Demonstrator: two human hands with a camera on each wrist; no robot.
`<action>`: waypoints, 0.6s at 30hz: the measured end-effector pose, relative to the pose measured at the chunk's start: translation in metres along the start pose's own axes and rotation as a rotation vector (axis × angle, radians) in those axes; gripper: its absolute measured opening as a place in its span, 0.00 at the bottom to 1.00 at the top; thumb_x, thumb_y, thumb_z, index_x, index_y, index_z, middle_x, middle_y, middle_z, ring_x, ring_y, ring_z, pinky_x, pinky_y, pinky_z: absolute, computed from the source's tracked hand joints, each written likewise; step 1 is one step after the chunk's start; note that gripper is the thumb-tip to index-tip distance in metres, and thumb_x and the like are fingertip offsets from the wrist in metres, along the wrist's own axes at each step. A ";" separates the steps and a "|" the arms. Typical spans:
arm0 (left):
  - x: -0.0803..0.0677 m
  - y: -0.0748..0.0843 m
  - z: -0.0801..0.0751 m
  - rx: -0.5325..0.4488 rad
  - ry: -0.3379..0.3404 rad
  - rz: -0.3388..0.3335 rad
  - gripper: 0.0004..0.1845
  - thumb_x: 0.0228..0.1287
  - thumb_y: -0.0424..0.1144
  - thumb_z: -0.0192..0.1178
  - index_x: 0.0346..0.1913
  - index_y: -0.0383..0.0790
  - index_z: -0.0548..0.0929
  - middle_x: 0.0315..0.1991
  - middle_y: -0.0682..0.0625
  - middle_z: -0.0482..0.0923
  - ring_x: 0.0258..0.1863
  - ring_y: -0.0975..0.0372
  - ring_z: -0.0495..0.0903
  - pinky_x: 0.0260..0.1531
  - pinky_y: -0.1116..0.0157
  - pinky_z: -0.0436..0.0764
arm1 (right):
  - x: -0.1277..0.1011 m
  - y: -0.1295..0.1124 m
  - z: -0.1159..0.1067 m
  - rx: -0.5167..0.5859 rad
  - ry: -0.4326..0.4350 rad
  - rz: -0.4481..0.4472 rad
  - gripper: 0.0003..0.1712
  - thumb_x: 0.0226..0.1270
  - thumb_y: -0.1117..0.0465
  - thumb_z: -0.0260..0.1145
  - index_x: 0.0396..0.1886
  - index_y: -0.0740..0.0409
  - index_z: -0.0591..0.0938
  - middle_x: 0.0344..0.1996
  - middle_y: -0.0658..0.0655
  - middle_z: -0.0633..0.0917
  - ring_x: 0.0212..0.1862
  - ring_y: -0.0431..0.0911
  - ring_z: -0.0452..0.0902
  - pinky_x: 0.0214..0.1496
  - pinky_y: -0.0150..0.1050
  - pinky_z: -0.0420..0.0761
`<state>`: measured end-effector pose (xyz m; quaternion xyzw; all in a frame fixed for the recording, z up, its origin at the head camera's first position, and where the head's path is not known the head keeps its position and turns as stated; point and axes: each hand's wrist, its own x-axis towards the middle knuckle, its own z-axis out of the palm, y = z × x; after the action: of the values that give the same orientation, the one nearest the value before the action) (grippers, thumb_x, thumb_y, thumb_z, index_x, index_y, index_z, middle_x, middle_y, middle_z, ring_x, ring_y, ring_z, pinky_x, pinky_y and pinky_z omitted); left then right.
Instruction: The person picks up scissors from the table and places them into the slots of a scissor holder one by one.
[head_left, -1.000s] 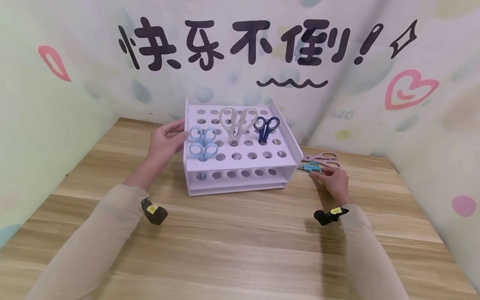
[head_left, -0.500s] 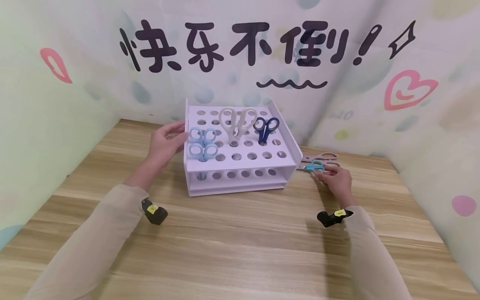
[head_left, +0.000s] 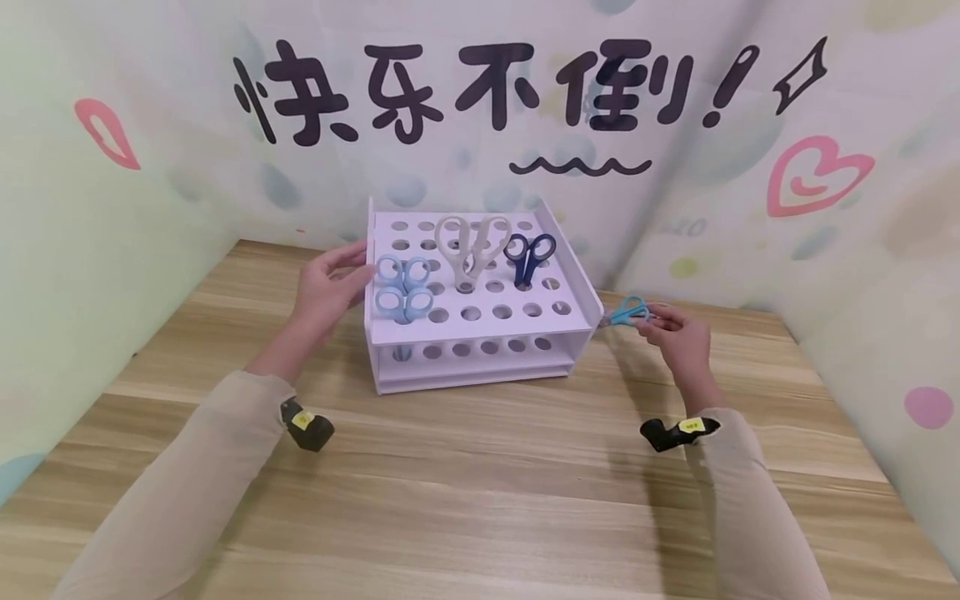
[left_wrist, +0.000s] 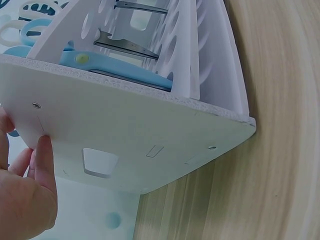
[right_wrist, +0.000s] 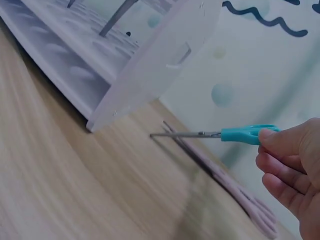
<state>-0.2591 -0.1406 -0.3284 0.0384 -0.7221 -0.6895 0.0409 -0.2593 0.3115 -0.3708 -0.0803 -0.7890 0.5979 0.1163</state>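
Fingers [right_wrist: 280, 150] of the right hand [head_left: 678, 337] pinched on the handle of the teal scissors [right_wrist: 220, 134], held clear of the tabletop [head_left: 480, 483] just beside the right wall of the white perforated rack [head_left: 480, 333], blades closed and pointing at that wall. Directly beneath, flat on the wood, pink scissors [right_wrist: 225, 185], blurred in the right wrist view and mostly hidden behind the hand from the head view. Left hand [head_left: 330, 287] against the rack's left wall, fingers [left_wrist: 45, 160] straight and pressed to the panel, thumb on its near edge. Standing in the rack's holes, handles up: two pairs of light-blue scissors [head_left: 403, 287] at the front left, touching each other; large beige scissors [head_left: 471, 242] near the middle; navy scissors [head_left: 529, 250] to their right. Blades visible below the top plate from the left wrist view. Behind the rack, a pastel backdrop [head_left: 480, 108] with black lettering and pink hearts.
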 end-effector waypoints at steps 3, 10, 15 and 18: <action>0.000 0.000 0.000 -0.002 -0.002 0.004 0.26 0.61 0.37 0.59 0.63 0.45 0.70 0.57 0.46 0.67 0.53 0.56 0.72 0.42 0.70 0.81 | -0.002 -0.007 0.002 0.028 -0.009 -0.027 0.25 0.54 0.71 0.67 0.52 0.77 0.73 0.19 0.42 0.82 0.24 0.32 0.79 0.29 0.26 0.82; -0.002 0.000 0.000 -0.009 -0.006 0.006 0.26 0.61 0.37 0.59 0.63 0.45 0.70 0.57 0.46 0.67 0.51 0.56 0.72 0.42 0.70 0.81 | -0.003 -0.016 0.008 -0.022 -0.018 -0.073 0.25 0.55 0.71 0.67 0.53 0.76 0.74 0.20 0.41 0.80 0.25 0.30 0.77 0.31 0.25 0.82; -0.003 0.001 -0.001 -0.007 -0.014 0.010 0.26 0.61 0.37 0.59 0.63 0.44 0.69 0.57 0.45 0.67 0.52 0.56 0.72 0.42 0.71 0.81 | -0.003 -0.020 0.008 -0.075 -0.033 -0.095 0.24 0.56 0.71 0.66 0.53 0.75 0.74 0.23 0.43 0.79 0.29 0.32 0.75 0.33 0.24 0.81; -0.003 0.002 -0.001 -0.011 -0.017 0.012 0.26 0.61 0.37 0.59 0.63 0.43 0.69 0.57 0.44 0.66 0.52 0.55 0.72 0.41 0.71 0.81 | -0.003 -0.024 0.007 -0.127 -0.046 -0.119 0.24 0.56 0.70 0.66 0.53 0.74 0.75 0.25 0.43 0.78 0.30 0.32 0.74 0.33 0.22 0.80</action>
<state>-0.2561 -0.1411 -0.3263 0.0281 -0.7189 -0.6935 0.0391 -0.2575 0.2980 -0.3496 -0.0267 -0.8311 0.5405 0.1281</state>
